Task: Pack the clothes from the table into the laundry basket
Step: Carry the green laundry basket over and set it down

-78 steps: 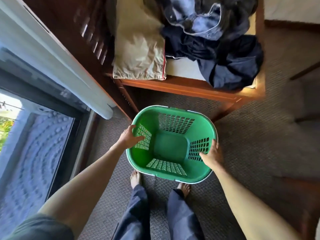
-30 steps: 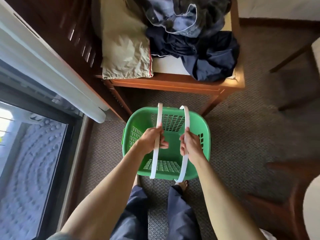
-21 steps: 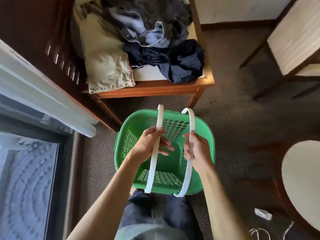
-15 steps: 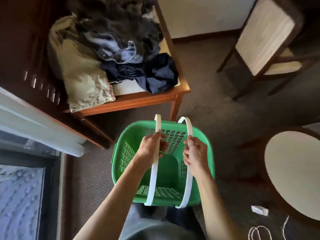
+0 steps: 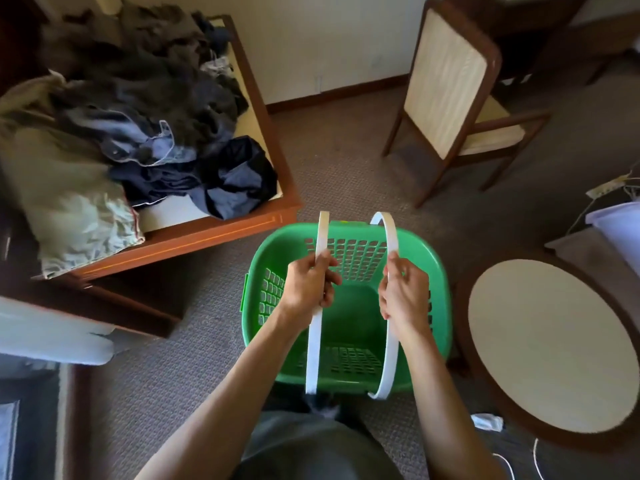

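Note:
An empty green laundry basket (image 5: 437,271) with perforated walls is in front of me, above the carpet. Its two white hoop handles stand raised. My left hand (image 5: 306,287) grips the left white handle (image 5: 316,344) and my right hand (image 5: 401,296) grips the right white handle (image 5: 393,355). To the upper left, the wooden table (image 5: 207,233) carries a heap of clothes: a khaki garment (image 5: 69,206), a dark navy garment (image 5: 235,181), a denim piece (image 5: 152,150) and dark grey clothes (image 5: 145,74) behind.
A wooden chair with a cream back (image 5: 450,84) stands at the upper right. A round cream-topped table (image 5: 550,344) is close on the right of the basket. Cables and a small white item (image 5: 488,421) lie on the carpet at the lower right.
Both hands went from the basket's rim to its white handles and raised them. The basket has moved right, away from the table, and the view has swung right to show chair and round table.

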`<state>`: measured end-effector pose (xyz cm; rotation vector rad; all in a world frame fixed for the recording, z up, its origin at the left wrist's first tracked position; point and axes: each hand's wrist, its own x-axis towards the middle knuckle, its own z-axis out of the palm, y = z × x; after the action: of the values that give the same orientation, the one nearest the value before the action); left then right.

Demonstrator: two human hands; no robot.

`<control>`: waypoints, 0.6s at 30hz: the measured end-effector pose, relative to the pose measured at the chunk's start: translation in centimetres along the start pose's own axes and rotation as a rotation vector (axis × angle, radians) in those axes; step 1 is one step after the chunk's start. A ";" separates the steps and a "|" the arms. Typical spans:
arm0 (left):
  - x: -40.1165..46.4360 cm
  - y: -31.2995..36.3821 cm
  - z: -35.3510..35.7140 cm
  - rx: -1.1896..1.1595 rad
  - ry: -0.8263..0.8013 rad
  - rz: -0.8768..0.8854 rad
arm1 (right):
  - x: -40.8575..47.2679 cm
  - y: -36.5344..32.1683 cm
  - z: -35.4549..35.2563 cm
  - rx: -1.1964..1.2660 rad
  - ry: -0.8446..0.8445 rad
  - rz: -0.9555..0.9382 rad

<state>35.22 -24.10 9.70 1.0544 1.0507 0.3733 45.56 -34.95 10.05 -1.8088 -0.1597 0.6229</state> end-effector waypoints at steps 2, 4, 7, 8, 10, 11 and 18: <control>1.6 0.9 1.6 0.020 -0.015 0.009 | 2.1 -0.9 -0.5 -0.020 0.002 -0.031; 3.6 1.9 3.0 0.072 -0.042 0.015 | 4.7 -1.6 -0.8 -0.061 0.006 -0.057; 7.4 3.5 5.1 0.129 -0.102 0.042 | 9.6 -2.3 -0.9 -0.106 0.057 -0.070; 8.7 4.0 5.7 0.138 -0.126 0.053 | 11.2 -2.5 -1.0 -0.111 0.076 -0.081; 11.5 5.2 7.3 0.143 -0.202 0.056 | 14.7 -3.1 -1.1 -0.142 0.119 -0.104; 13.0 5.9 8.1 0.143 -0.244 0.047 | 16.5 -3.6 -1.2 -0.163 0.136 -0.111; 22.9 12.9 13.1 0.130 -0.369 -0.072 | 28.2 -9.7 -1.4 -0.333 0.082 -0.130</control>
<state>60.27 -8.72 9.90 1.1456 0.7855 0.0468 72.11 -21.31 9.91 -2.1210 -0.3393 0.4468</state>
